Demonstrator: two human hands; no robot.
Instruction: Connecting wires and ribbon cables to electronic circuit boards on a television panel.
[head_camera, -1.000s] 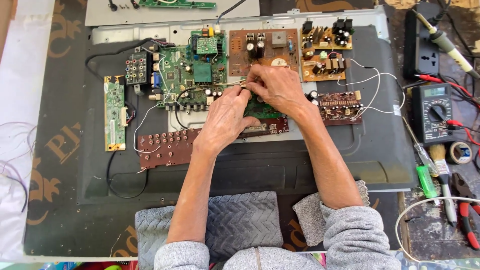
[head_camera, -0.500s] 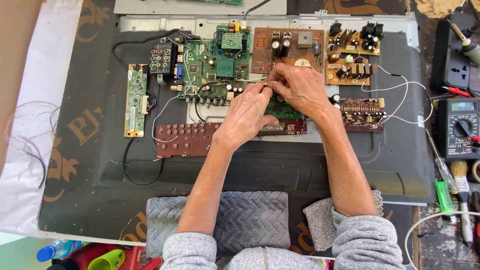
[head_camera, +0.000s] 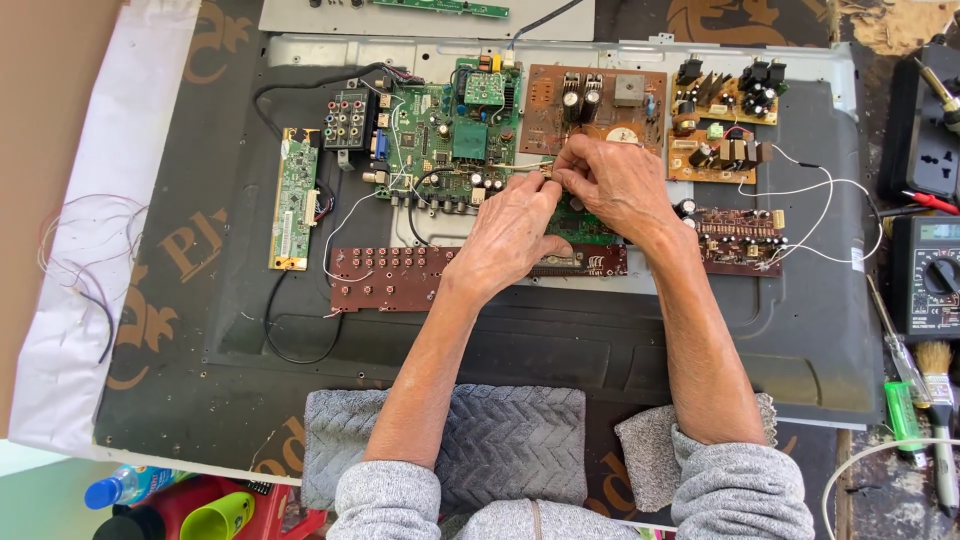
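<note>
My left hand (head_camera: 510, 235) and my right hand (head_camera: 612, 182) meet over the middle of an opened flat-panel back (head_camera: 560, 330). Between their fingertips is a thin wire (head_camera: 520, 167) that runs from the green main circuit board (head_camera: 450, 140). Both hands pinch it near the edge of the brown power board (head_camera: 595, 105). A small green board (head_camera: 580, 225) lies under my palms, mostly hidden. A long brown button board (head_camera: 385, 278) lies just below my left hand. A brown board with white leads (head_camera: 740, 240) sits right of my right wrist.
A narrow green board (head_camera: 294, 198) lies at the left. A multimeter (head_camera: 930, 275), a power strip (head_camera: 925, 130), a brush (head_camera: 938, 400) and screwdrivers sit at the right edge. Loose wires (head_camera: 75, 260) lie on white paper at the left. Bottles and cups (head_camera: 170, 500) stand below left.
The view has shifted, so the boards now sit lower and further right in the frame. Both hands stay together on the wire at the same spot, fingers slightly rearranged.
</note>
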